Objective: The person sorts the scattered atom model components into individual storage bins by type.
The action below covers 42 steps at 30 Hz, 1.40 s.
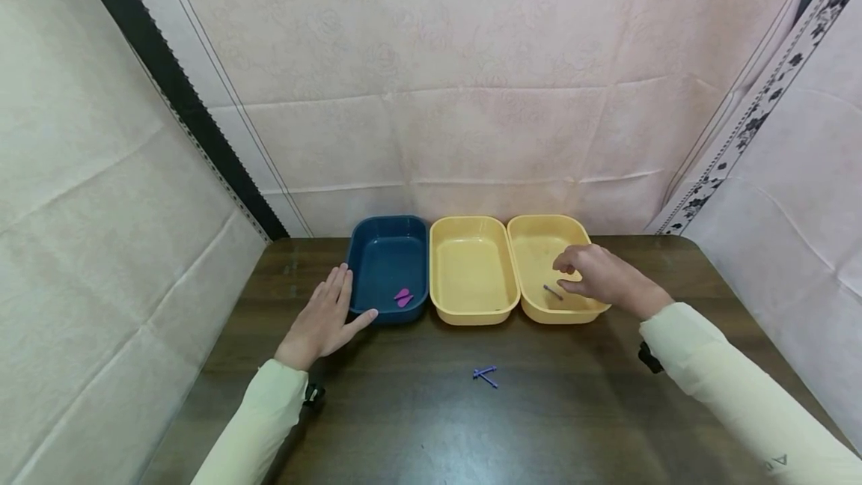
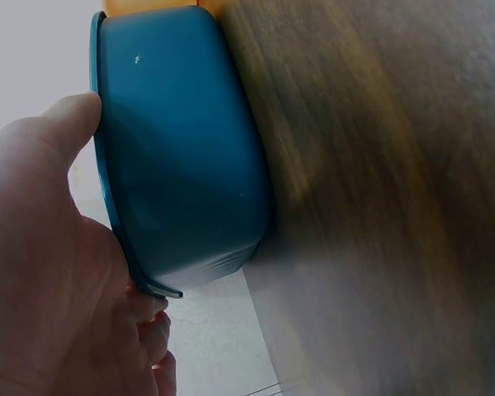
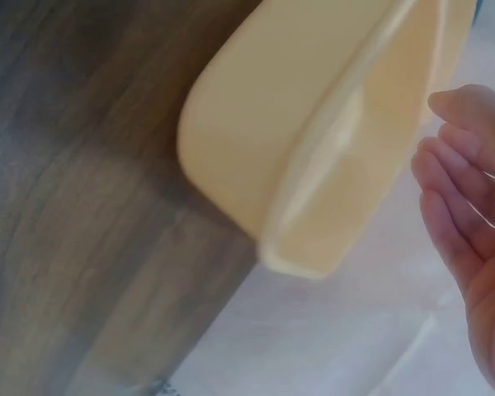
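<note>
My left hand [image 1: 326, 318] lies flat on the dark wooden table, fingers straight, with its thumb against the front left corner of the blue tray [image 1: 367, 249]; in the left wrist view the left hand [image 2: 41, 272] touches the rim of the blue tray [image 2: 181, 157]. A pink piece [image 1: 402, 297] lies inside that tray. My right hand [image 1: 599, 275] hovers over the right yellow tray [image 1: 539, 227], fingers loosely curled and holding nothing; the right hand [image 3: 470, 206] shows beside that yellow tray [image 3: 313, 140] in the right wrist view. A small purple stick [image 1: 553, 292] lies in the tray just below the fingertips.
A middle yellow tray [image 1: 471, 305] sits between the other two. A few purple sticks [image 1: 485, 376] lie crossed on the table [image 1: 417, 418] in front of the trays. Fabric walls close in the back and both sides.
</note>
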Each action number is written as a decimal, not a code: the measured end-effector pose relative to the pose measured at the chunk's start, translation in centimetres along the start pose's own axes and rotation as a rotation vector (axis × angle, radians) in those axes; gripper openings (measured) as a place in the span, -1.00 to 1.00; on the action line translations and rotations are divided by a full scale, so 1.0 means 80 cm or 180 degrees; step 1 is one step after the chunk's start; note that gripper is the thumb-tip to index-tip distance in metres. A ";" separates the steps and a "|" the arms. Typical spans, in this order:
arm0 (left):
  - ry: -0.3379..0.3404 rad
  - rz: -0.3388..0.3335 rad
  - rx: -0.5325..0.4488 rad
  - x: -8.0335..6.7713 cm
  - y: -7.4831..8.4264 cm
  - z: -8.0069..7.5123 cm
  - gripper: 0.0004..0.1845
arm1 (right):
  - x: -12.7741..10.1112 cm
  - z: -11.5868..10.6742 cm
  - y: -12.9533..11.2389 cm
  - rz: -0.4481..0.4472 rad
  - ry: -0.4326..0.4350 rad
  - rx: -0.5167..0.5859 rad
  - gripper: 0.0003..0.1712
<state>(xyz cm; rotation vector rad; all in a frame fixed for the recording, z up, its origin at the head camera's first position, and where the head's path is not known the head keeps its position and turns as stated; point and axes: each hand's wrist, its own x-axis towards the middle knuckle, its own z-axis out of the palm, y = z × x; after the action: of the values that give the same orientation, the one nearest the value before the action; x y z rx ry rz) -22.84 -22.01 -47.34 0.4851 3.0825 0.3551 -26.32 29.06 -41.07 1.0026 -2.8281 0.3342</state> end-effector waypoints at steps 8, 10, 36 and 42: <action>0.0040 0.0012 -0.0004 -0.001 0.001 -0.002 0.13 | 0.003 -0.014 -0.040 -0.0386 0.0086 0.0075 -0.83; 0.0036 0.0008 -0.0001 -0.001 0.001 -0.002 0.13 | 0.004 -0.013 -0.049 -0.0560 0.0140 0.0068 -0.83; -0.0012 0.0023 0.0010 0.001 0.004 -0.002 0.12 | 0.005 0.049 -0.130 -0.1288 -0.0281 0.0056 -0.87; -0.0013 0.0009 0.0005 0.001 0.003 -0.001 0.12 | 0.003 0.072 -0.137 -0.1239 -0.0530 0.0106 -0.89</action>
<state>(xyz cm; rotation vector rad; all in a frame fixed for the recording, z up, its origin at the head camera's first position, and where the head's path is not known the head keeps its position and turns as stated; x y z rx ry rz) -22.85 -21.81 -47.22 0.4899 3.0785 0.3513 -19.78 19.19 -44.79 1.6187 -2.6832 0.2650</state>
